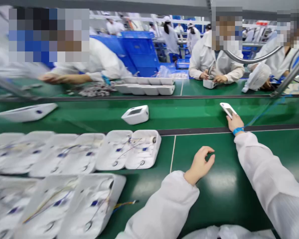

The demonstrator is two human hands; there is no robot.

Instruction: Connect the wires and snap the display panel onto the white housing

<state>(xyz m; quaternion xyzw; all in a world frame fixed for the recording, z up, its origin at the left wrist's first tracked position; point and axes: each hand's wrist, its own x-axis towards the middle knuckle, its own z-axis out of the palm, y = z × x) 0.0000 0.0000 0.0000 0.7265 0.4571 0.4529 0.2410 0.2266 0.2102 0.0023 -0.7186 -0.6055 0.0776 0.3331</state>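
My right hand (235, 122), with a blue band at the wrist, reaches out over the green strip beyond the dark rail. It grips the near end of a white device housing with a dark screen (229, 111), which is tilted. Closer to me, my left hand (201, 163) hovers over the green worktop (214, 192). Its fingers are curved, with a gap between thumb and forefinger, and nothing is in it. Left of that hand, the nearest item is an open white housing shell (157, 156) with wires and small parts inside.
Rows of similar shells (119, 186) cover the left side, one trailing loose wires (124, 204). On the green strip (174, 113) lie two more white housings (137, 114) (27, 112). Co-workers (214, 63) sit across the bench, near stacked white shells (149, 87) and a white fan (257, 78).
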